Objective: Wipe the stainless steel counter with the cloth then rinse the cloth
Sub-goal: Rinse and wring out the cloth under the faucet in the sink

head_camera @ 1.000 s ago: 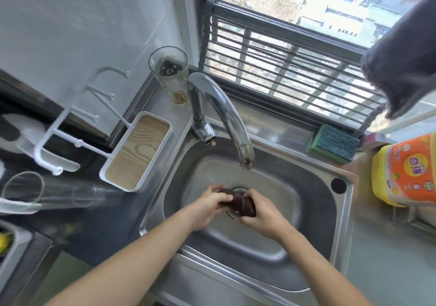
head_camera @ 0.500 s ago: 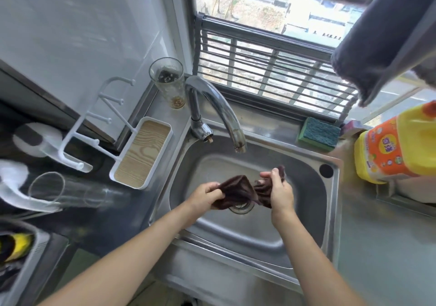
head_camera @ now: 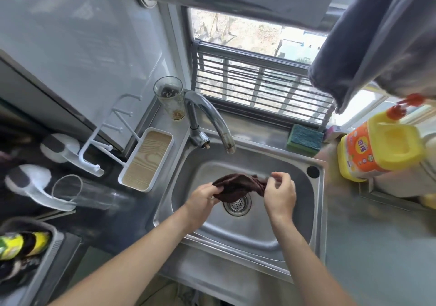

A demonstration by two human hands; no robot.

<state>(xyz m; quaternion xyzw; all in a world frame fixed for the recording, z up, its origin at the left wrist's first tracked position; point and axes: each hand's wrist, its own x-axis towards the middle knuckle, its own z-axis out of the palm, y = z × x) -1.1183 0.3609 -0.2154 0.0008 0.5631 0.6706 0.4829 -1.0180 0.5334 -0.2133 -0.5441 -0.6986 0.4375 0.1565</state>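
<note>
A dark brown cloth hangs stretched between my two hands over the stainless steel sink, just above the drain strainer. My left hand grips the cloth's left end. My right hand pinches its right end with the fingertips. The chrome faucet curves over the sink's back edge; no water is visibly running. The steel counter extends to the right of the sink.
A green-blue sponge lies on the back ledge. A yellow detergent jug stands at right. A glass stands left of the faucet, beside a white tray rack. A grey towel hangs at upper right.
The cloth was bunched tight between both hands a second ago; it has since been pulled open and spread wider. The camera view tilted upward.
</note>
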